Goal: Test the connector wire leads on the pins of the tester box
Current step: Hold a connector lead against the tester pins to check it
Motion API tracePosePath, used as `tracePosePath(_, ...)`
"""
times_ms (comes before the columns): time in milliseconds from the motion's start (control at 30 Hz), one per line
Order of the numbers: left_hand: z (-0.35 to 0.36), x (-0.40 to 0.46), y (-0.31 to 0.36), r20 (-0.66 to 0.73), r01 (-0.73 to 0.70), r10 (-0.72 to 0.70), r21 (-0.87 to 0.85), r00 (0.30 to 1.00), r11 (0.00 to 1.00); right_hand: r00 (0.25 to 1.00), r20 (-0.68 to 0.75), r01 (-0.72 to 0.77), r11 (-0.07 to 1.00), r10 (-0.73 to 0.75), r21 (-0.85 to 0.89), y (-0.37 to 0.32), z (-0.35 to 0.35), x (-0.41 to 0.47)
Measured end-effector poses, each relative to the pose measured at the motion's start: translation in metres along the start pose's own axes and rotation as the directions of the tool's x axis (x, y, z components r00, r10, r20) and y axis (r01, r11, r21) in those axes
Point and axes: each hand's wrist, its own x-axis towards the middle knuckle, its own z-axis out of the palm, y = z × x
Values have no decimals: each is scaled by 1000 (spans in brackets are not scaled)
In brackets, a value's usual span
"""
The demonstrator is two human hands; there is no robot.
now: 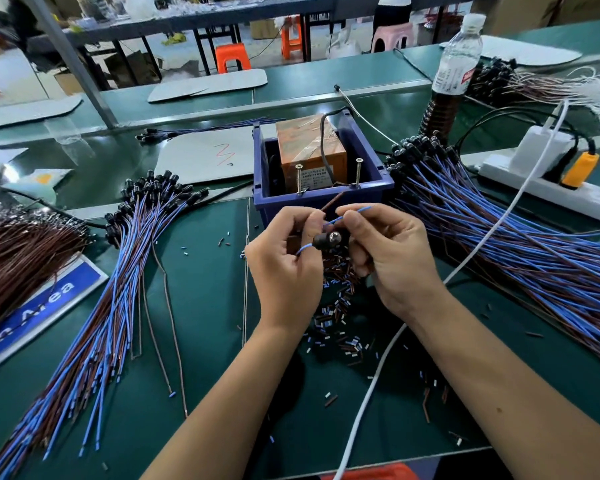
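water bottle (456, 60) upright | power strip (548, 188); orange stool (232, 57)

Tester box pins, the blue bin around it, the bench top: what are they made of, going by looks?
Pins: apparently metal screws, with threaded shafts, flat heads and a dull silver sheen.
Blue bin: likely moulded plastic, with uniform colour, thick rounded rim and soft gloss.
Bench top: probably a green rubber or vinyl mat, matte and seamed; the exact material is unclear.

Both hands (340, 258) raised together, fingers curled, pinching.
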Motion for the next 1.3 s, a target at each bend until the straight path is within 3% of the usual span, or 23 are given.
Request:
tracePosePath(167,-2,5,-1,-199,-72,72,10,977,997,996,12,86,996,-86,13,-7,-10,6)
tracePosePath(333,0,3,-2,-188,-7,13,33,982,999,953,-154,212,937,-261,-277,-5,-16,9)
tracePosePath(567,3,0,-3,-180,74,-64,46,982,996,816,-182,312,684,-548,-659,-4,-8,11)
tracePosePath(1300,3,0,5,-190,89,-98,-53,977,995,790,-157,322,618,-593,-718,-8,-6,11)
